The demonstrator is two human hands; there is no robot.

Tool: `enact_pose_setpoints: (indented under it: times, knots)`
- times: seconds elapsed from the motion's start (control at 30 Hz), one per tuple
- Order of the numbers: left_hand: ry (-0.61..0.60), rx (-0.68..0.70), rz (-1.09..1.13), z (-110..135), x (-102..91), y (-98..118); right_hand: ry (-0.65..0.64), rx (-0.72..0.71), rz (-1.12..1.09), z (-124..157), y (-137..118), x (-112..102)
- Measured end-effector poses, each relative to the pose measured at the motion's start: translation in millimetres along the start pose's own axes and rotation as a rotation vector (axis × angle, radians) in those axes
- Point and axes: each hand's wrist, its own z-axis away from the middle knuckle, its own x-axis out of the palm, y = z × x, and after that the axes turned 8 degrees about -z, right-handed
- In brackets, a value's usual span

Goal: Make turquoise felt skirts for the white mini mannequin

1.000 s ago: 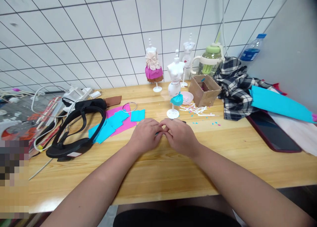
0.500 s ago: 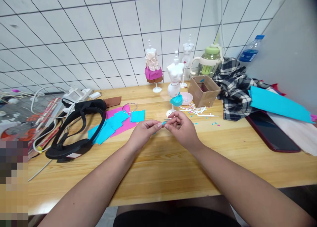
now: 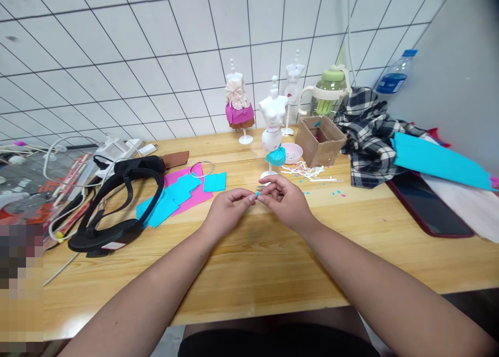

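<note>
My left hand (image 3: 228,210) and my right hand (image 3: 284,201) meet above the wooden table (image 3: 249,263), fingertips pinched together on a tiny blue scrap (image 3: 257,194). Just behind them stands a small white mannequin (image 3: 272,123) with a blue skirt at its waist. Blue and pink paper pieces (image 3: 183,190) lie left of my left hand. Paper trimmings (image 3: 307,171) are scattered right of the mannequin's foot.
A black headset (image 3: 117,206) and cables lie at the left. Two more mannequins (image 3: 236,102), a pink dish (image 3: 293,152), a cardboard box (image 3: 320,141), a green jug (image 3: 332,92) and a bottle (image 3: 392,79) stand at the back. A plaid cloth (image 3: 370,133), blue sheet (image 3: 436,160) and dark tablet (image 3: 429,206) lie at the right.
Both hands have lifted off the table and now hold the tiny blue scrap between their fingertips; a second ago they rested on the wood with fingers bunched.
</note>
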Motion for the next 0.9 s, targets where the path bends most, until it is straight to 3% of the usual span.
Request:
enact_pose_setpoints:
  times: [0.17, 0.37, 0.73, 0.9]
  knots:
    - [0.021, -0.05, 0.072, 0.5, -1.0, 2.1, -0.013, -0.08, 0.012, 4.5, -4.9, 0.2]
    - [-0.002, -0.077, 0.08, 1.7, -0.4, 1.0, -0.019, -0.204, 0.199, 7.6, -4.1, -0.1]
    - [0.058, 0.049, -0.145, 4.6, 2.4, 4.4, 0.016, -0.131, 0.268, 7.2, -1.7, 0.2]
    - [0.023, 0.06, -0.106, 4.3, 0.3, 5.2, 0.02, -0.221, 0.366, 3.6, -0.7, -3.8]
